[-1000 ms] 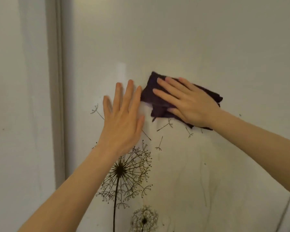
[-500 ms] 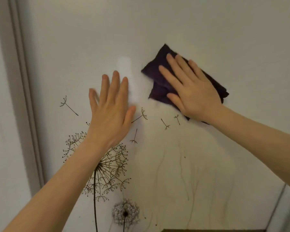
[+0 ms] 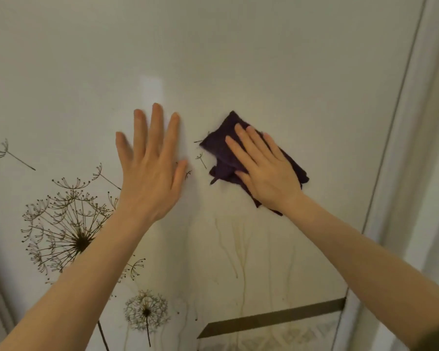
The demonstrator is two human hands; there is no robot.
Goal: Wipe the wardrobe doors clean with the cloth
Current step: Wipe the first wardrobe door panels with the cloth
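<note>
A glossy white wardrobe door [image 3: 264, 59] printed with dandelions fills the view. A dark purple cloth [image 3: 219, 143], folded and crumpled, lies flat against the door right of centre. My right hand [image 3: 266, 171] presses on the cloth with straight, spread fingers and covers its middle. My left hand [image 3: 150, 168] rests flat on the bare door just left of the cloth, fingers straight and pointing up, a small gap between it and the cloth. Faint yellowish drip streaks [image 3: 238, 249] run down the door below the cloth.
The door's right edge and frame [image 3: 401, 122] slant down the right side, with a pale surface beyond. A brown band [image 3: 271, 317] crosses the door low down, patterned panel under it. Large dandelion prints [image 3: 74, 236] sit at the lower left.
My right hand has slid the cloth across the door to the right, away from the left frame. My left hand stayed flat beside it. The view shifted right, showing the door's right edge.
</note>
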